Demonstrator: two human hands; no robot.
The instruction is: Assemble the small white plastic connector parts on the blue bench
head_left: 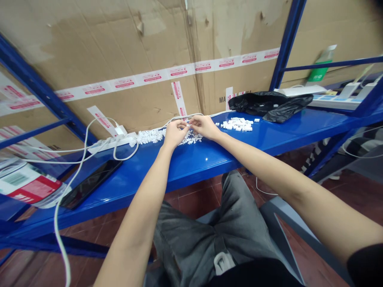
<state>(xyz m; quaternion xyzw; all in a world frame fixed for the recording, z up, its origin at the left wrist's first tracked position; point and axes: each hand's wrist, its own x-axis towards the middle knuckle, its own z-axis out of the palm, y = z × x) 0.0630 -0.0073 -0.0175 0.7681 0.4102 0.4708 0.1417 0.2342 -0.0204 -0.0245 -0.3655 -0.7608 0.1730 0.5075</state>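
Over the blue shelf (191,165), my left hand (174,132) and my right hand (204,126) meet fingertip to fingertip. Both are closed in a pinch around a tiny white piece (188,125), mostly hidden by the fingers. A long pile of small white pieces (149,136) lies to the left of my hands, and more small pieces (193,138) are beneath them. To the right of my right hand sits a heap of larger white pieces (238,124).
A black plastic bag (269,103) lies at the right, a power strip (115,140) with cables and a dark phone (91,184) at the left. Cardboard (143,44) stands behind the shelf. A blue upright (287,44) and a green-labelled bottle (321,67) are farther right.
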